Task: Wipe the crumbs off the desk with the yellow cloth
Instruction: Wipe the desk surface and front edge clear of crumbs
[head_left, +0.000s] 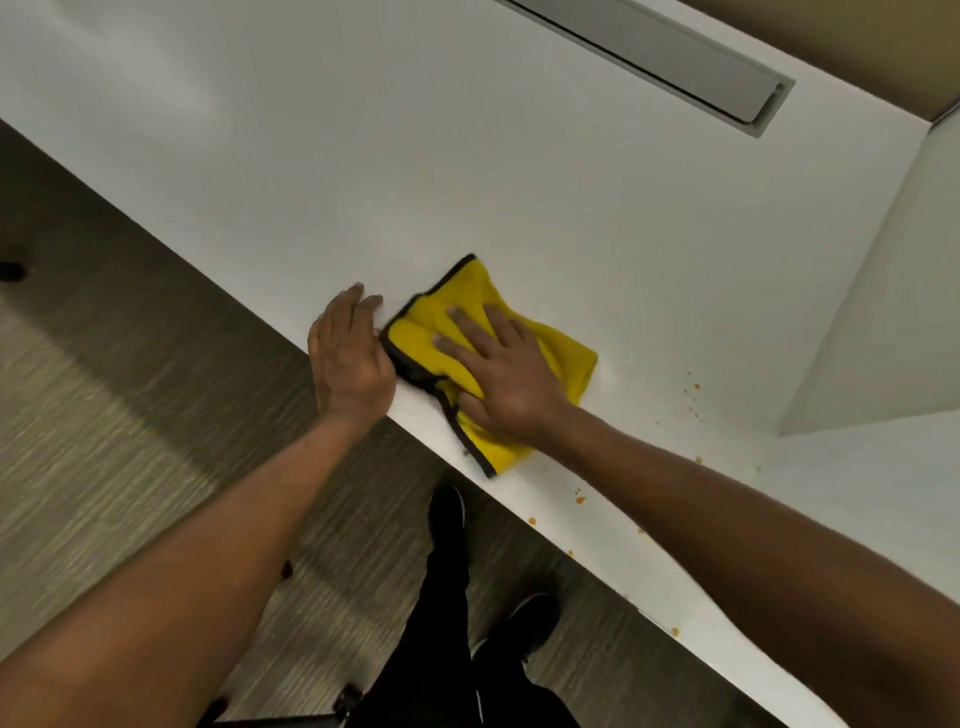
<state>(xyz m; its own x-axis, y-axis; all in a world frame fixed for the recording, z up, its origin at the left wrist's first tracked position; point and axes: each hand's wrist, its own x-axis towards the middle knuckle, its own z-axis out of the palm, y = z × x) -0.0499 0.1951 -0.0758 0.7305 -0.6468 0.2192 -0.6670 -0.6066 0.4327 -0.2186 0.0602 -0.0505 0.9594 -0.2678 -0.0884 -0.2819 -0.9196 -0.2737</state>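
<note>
The yellow cloth is pressed flat onto the white counter by the right hand, fingers spread. The left hand is cupped at the counter's edge, touching the cloth. Orange crumbs are scattered nearby.

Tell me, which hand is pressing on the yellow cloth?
The right hand. It lies flat with fingers spread on top of the yellow cloth, while the left hand sits cupped at the desk edge beside the cloth.
</note>
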